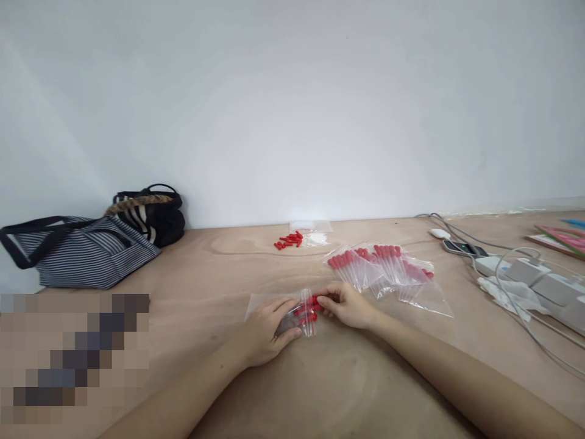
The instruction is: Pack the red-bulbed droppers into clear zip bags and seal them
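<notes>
My left hand (270,326) is closed around a clear zip bag (308,294), its thumb below and fingers on top. Several red-tipped pieces (307,318) show at the bag's mouth; their lower parts are hidden by the bag and my hand. At that mouth, the fingertips of my right hand (346,305) pinch the red end of one piece. Beyond my right hand lie several flat zip bags (381,268), overlapping like a fan, with red ends inside. Loose red pieces (290,239) sit farther back.
Thin clear sticks (317,239) lie beside the loose red pieces on the wooden table (219,274). A striped bag (95,256) and a black bag (167,219) stand at left. Cables, a power strip (539,277) and crumpled tissue (512,296) occupy the right. A wall rises behind.
</notes>
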`<action>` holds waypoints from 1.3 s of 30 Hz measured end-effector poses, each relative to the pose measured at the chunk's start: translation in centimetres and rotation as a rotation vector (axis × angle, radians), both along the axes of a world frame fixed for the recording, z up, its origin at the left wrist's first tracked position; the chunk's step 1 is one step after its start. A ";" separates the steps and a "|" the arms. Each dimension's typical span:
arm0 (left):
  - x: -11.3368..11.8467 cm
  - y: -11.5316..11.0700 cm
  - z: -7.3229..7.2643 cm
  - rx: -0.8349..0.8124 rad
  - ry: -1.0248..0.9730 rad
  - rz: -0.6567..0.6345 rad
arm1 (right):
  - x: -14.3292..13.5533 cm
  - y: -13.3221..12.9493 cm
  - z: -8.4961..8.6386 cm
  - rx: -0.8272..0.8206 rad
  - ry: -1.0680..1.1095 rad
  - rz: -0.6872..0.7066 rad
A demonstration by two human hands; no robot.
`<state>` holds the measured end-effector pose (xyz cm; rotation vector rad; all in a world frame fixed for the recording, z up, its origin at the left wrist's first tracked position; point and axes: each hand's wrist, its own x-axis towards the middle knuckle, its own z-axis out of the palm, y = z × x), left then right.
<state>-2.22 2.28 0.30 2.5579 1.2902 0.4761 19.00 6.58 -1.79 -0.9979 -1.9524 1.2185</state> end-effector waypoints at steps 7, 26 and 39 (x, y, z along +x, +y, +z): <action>-0.1 0.1 -0.3 0.023 -0.002 -0.003 | -1.2 -0.1 -0.4 -0.206 0.103 0.022; -0.5 -0.2 0.6 -0.112 0.134 0.060 | 1.1 1.4 -0.5 0.393 -0.195 0.085; 0.1 0.1 0.5 -0.110 0.153 0.126 | -1.0 0.6 -2.0 0.080 0.149 -0.027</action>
